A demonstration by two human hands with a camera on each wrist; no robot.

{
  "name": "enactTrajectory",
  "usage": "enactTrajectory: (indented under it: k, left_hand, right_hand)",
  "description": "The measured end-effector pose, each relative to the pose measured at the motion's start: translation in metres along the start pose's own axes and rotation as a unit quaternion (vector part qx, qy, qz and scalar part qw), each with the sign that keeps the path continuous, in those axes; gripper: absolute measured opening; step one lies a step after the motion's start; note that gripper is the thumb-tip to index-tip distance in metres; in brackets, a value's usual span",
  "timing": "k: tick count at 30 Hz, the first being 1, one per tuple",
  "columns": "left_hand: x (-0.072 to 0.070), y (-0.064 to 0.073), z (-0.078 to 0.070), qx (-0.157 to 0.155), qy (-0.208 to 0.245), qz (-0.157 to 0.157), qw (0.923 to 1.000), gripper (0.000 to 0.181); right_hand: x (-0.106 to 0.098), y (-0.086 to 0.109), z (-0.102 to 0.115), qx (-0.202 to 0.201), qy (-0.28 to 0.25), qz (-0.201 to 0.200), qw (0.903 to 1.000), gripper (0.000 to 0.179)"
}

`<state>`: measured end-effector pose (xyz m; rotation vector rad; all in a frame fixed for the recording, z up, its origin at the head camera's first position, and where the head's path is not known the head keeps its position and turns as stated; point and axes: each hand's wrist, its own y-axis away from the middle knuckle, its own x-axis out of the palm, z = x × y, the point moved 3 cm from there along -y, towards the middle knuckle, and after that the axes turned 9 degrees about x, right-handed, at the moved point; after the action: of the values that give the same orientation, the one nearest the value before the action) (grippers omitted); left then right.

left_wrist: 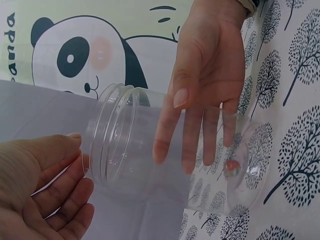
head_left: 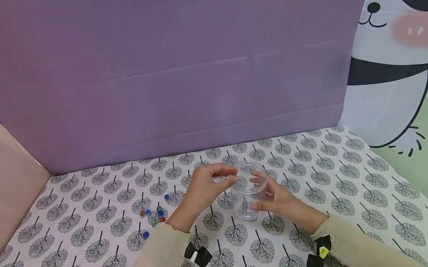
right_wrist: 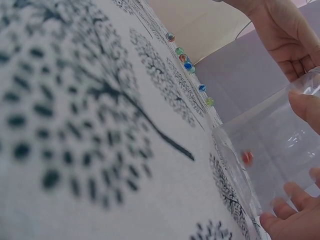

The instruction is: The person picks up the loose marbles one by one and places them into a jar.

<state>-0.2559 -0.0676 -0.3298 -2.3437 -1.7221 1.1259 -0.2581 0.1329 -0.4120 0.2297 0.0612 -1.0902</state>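
A white cloth printed with dark leafy trees (right_wrist: 167,195) fills the left side, tilted steeply by the camera's angle. Along its far edge runs a loose line of glass marbles (right_wrist: 188,65) in blue, green and orange, some clustered together and others slightly apart. At right stands a clear, cylindrical plastic jar (right_wrist: 280,142), its base toward the cloth, with a blurred orange-red marble (right_wrist: 247,158) inside near the base. The right hand (right_wrist: 295,210) grips the jar, its curved fingers below and thumb above. The left hand (right_wrist: 287,37) reaches down from the top, near the jar's upper end. Behind hangs a greyish-lilac backdrop (right_wrist: 230,80) beside a beige panel (right_wrist: 200,30).
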Motion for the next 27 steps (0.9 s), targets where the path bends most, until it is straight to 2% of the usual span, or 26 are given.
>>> enactTrajectory:
  k: [4, 15, 27]
  left_hand:
    - [-0.001, 0.000, 0.001, 0.000, -0.002, -0.001, 1.0000, 0.018]
    - [-0.008, 0.004, 0.004, -0.018, 0.010, -0.010, 0.9997, 0.017]
    - [-0.021, 0.009, 0.007, -0.020, 0.015, -0.018, 0.9995, 0.020]
  right_hand:
    - [0.000, -0.001, -0.001, 0.007, -0.006, -0.002, 1.0000, 0.093]
    - [-0.001, -0.001, 0.000, -0.010, 0.011, -0.005, 0.9999, 0.093]
    - [0.000, 0.001, 0.001, 0.006, -0.007, -0.008, 0.9999, 0.094]
